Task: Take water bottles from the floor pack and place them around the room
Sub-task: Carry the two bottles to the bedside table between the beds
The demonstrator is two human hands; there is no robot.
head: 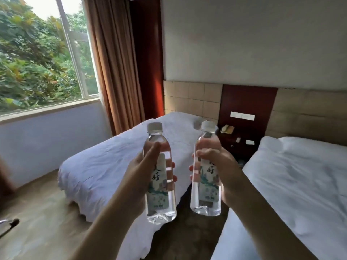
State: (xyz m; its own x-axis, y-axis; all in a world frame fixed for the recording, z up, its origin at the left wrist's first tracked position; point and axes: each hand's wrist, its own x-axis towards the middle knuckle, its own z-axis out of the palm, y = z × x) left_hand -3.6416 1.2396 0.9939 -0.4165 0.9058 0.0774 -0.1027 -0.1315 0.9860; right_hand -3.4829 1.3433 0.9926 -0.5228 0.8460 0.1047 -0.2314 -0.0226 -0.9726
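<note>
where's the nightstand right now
The nightstand stands right of centre in the head view, against the dark red panel, between the two beds, just beyond the right hand.

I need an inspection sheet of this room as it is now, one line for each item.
Surface: nightstand between left bed and right bed.
Job's things: left bottle and right bottle, upright, capped, full.
Clutter: small papers on nightstand.
Grippers: left hand grips left bottle; right hand grips right bottle.
Cables: nothing seen.
Surroundings: window, brown curtain, headboard.
</note>
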